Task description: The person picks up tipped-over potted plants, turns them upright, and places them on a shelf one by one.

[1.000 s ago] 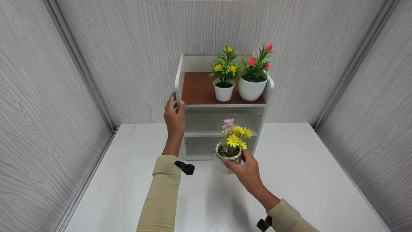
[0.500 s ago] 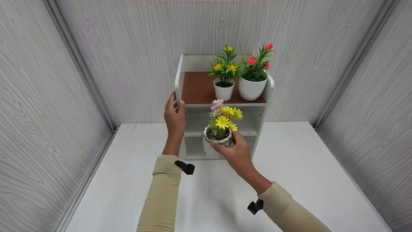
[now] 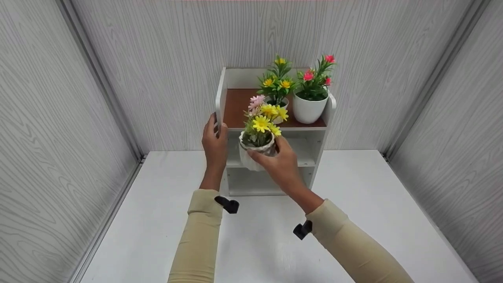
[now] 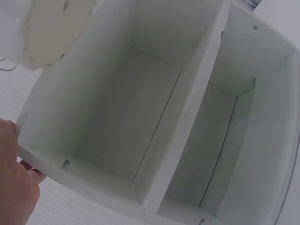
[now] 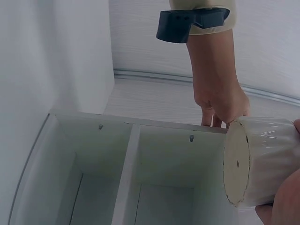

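My right hand (image 3: 281,164) grips a white flower pot (image 3: 250,159) with yellow and pink flowers, thumb on the near side. The pot is in the air in front of the shelf unit (image 3: 271,129), at about the height of its top board. In the right wrist view the pot's pale underside (image 5: 236,164) shows. My left hand (image 3: 215,147) holds the left side panel of the shelf unit, with the thumb at the front and fingers around the outer side. The left wrist view shows part of this hand (image 4: 16,183) at the panel's edge.
On the brown top board stand a white pot with yellow flowers (image 3: 283,105), partly hidden by the held plant, and a larger white pot with red flowers (image 3: 310,108). Two lower compartments face me. A white table (image 3: 373,204) lies below, with grey wood-grain walls around.
My right hand has raised the flower pot from low in front of the shelf unit, up and slightly left, towards the top board. My left hand has stayed on the side panel.
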Demonstrator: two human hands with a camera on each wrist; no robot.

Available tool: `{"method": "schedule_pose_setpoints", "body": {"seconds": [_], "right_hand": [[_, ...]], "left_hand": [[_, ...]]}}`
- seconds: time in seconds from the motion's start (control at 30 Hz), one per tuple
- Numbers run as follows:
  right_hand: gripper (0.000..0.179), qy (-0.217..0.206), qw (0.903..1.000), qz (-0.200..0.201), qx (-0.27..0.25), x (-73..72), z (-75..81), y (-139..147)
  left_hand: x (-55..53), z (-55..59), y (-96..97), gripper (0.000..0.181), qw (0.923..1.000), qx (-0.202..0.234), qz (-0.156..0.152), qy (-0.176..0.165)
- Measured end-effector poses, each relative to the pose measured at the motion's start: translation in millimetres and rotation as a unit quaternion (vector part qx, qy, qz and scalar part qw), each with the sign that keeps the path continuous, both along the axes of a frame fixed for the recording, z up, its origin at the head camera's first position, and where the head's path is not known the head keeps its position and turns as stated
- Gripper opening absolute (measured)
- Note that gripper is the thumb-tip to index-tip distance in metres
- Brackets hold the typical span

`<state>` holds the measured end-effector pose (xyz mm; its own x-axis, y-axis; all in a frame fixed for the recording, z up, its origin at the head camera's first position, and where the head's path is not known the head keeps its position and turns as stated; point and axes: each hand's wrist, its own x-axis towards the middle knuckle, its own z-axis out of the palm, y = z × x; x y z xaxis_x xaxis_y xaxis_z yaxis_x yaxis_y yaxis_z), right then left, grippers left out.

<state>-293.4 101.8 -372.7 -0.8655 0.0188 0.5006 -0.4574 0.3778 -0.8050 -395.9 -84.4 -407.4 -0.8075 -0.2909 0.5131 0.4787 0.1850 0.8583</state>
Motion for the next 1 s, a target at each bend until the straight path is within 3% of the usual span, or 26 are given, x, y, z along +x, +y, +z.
{"method": "schedule_pose_setpoints", "body": {"seconds": [0.33, 0.7, 1.0], "right_hand": [[0.073, 0.024, 0.9996, -0.004, -0.01, -24.8, 24.9, -15], [0.077, 0.028, 0.9991, 0.018, -0.027, -44.1, 35.2, -29], [0.077, 0.034, 0.9987, -0.009, -0.038, -54.9, 38.5, -35]], "left_hand": [[1.9, 2.8, 0.6, 0.056, 1.0, -0.006, 0.002, -0.003], [0.9, 0.4, 1.4, 0.057, 0.9998, -0.013, 0.014, 0.004], [0.8, 0.5, 2.5, 0.056, 0.9995, -0.022, 0.019, 0.015]]}}
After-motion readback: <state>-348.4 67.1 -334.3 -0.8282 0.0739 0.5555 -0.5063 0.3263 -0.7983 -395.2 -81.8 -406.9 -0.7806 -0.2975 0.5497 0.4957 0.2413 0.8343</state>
